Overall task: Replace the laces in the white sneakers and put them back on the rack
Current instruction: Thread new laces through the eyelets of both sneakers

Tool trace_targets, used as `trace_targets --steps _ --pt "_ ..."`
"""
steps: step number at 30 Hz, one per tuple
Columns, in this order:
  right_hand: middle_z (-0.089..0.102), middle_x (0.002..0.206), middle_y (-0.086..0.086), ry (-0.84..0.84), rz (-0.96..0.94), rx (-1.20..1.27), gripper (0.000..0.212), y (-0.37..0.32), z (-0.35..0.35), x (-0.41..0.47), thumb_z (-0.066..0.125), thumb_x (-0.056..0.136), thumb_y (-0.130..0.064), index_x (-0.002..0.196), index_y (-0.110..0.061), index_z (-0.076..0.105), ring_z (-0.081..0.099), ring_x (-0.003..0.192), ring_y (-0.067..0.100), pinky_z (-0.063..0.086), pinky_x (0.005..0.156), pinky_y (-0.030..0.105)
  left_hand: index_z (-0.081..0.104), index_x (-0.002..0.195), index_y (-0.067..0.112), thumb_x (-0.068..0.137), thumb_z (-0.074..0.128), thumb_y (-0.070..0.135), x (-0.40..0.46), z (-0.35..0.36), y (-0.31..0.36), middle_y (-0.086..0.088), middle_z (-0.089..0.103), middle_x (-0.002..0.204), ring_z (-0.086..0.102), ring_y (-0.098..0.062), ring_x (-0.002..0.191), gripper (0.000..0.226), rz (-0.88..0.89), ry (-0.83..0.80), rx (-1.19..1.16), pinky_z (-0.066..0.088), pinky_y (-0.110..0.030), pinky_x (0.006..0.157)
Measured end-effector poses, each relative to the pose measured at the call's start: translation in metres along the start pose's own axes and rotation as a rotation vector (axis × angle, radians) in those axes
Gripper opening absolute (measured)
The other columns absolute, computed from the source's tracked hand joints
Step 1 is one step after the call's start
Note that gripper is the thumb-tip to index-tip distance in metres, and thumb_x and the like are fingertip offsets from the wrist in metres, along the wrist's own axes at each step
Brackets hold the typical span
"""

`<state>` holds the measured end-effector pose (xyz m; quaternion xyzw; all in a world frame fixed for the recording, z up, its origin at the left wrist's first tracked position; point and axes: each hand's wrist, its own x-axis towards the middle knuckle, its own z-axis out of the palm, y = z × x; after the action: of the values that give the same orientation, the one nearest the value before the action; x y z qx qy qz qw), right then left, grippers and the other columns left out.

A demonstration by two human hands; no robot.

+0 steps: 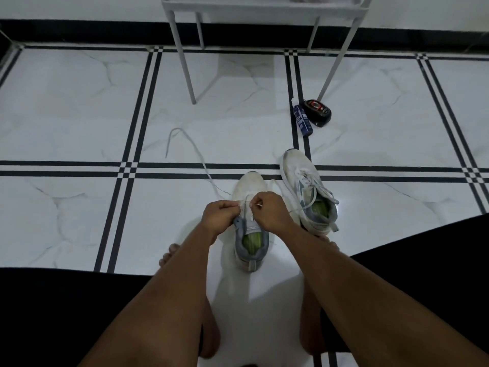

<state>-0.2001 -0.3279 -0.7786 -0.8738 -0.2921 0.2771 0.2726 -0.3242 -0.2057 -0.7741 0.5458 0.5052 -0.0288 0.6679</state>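
Gleaming marble floor under white rack.

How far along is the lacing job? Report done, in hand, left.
Done: the right sneaker looks laced. In hand: both hands, left hand and right hand, pinch the lace at the near sneaker, barely threaded. Left: finish lacing, return both to the rack.

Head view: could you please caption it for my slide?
Both hands thread a lace into the near sneaker.
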Motion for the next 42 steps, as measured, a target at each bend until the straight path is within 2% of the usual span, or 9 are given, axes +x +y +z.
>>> trace_targets --steps 8,13,22,27,30,34,37,40,42 --pt "0.064 0.103 0.009 0.03 -0.033 -0.063 0.011 0.002 0.007 -0.004 0.066 0.096 -0.015 0.094 -0.013 0.077 0.066 0.09 0.025 0.047 0.077 0.03 0.08 0.114 0.015 0.091 0.066 0.009 0.001 0.001 0.003 -0.005 0.079 0.107 0.074 -0.024 0.107 0.027 0.008 -0.043 0.032 0.061 -0.037 0.096" --pt "0.064 0.105 0.008 0.045 -0.05 -0.071 0.015 0.002 0.007 -0.002 0.063 0.098 -0.017 0.096 -0.013 0.077 0.067 0.091 0.025 0.055 0.083 0.038 0.079 0.111 0.002 0.08 0.064 0.006 -0.001 0.005 0.014 -0.009 0.077 0.097 0.071 -0.02 0.085 0.034 -0.102 -0.072 -0.069 0.062 -0.027 0.084" --pt "0.064 0.108 0.004 0.062 0.008 -0.045 0.015 -0.001 0.008 -0.004 0.063 0.098 -0.022 0.092 -0.023 0.076 0.067 0.093 0.023 0.056 0.084 0.039 0.078 0.113 0.007 0.093 0.063 -0.007 0.009 0.011 0.001 -0.013 0.078 0.108 0.073 -0.03 0.109 0.029 -0.017 -0.069 -0.012 0.061 -0.036 0.096" --pt "0.059 0.122 0.0 0.096 0.024 -0.089 0.025 -0.006 0.01 -0.013 0.055 0.097 -0.038 0.109 -0.029 0.075 0.053 0.12 0.025 0.042 0.103 0.046 0.08 0.084 0.017 0.085 0.073 0.011 0.019 0.013 -0.005 -0.007 0.08 0.087 0.077 -0.031 0.092 0.009 0.041 0.036 0.099 0.063 -0.049 0.09" --pt "0.039 0.142 0.005 0.291 0.109 -0.176 0.071 -0.013 0.022 -0.045 0.043 0.086 -0.068 0.141 -0.023 0.054 0.033 0.132 0.028 0.021 0.11 0.05 0.076 0.071 0.015 0.074 0.071 0.018 0.017 0.014 0.007 -0.005 0.077 0.076 0.076 -0.03 0.084 0.007 0.051 0.069 0.211 0.065 -0.048 0.083" --pt "0.049 0.133 0.013 0.378 0.094 -0.342 0.063 0.007 0.043 -0.082 0.052 0.09 -0.063 0.127 -0.012 0.06 0.048 0.118 0.037 0.036 0.097 0.052 0.071 0.087 0.009 0.082 0.056 0.02 0.006 0.007 0.05 -0.006 0.07 0.088 0.067 -0.027 0.082 0.019 0.094 0.255 0.621 0.055 -0.033 0.072" --pt "0.051 0.126 0.012 0.255 0.164 -0.349 0.045 0.012 0.037 -0.085 0.048 0.099 -0.047 0.118 -0.01 0.063 0.055 0.111 0.037 0.045 0.087 0.05 0.072 0.092 0.006 0.093 0.051 0.013 0.001 -0.014 0.088 -0.01 0.076 0.097 0.074 -0.027 0.083 0.022 0.118 0.302 0.291 0.061 -0.03 0.071" --pt "0.049 0.131 0.012 0.197 0.208 -0.203 0.051 0.006 0.034 -0.087 0.042 0.104 -0.049 0.136 -0.01 0.051 0.056 0.118 0.036 0.047 0.092 0.052 0.053 0.079 0.002 0.095 0.032 -0.006 -0.009 -0.026 0.107 -0.011 0.056 0.067 0.059 -0.018 0.043 0.028 0.02 0.301 -0.434 0.059 -0.033 0.07" --pt "0.047 0.141 0.006 0.21 0.101 -0.223 0.071 0.001 0.034 -0.091 0.04 0.1 -0.063 0.153 -0.016 0.041 0.053 0.121 0.031 0.047 0.095 0.051 0.048 0.075 0.006 0.097 0.035 -0.003 -0.005 -0.024 0.103 -0.008 0.042 0.063 0.047 -0.02 0.042 0.028 0.075 0.283 -0.247 0.057 -0.03 0.058"
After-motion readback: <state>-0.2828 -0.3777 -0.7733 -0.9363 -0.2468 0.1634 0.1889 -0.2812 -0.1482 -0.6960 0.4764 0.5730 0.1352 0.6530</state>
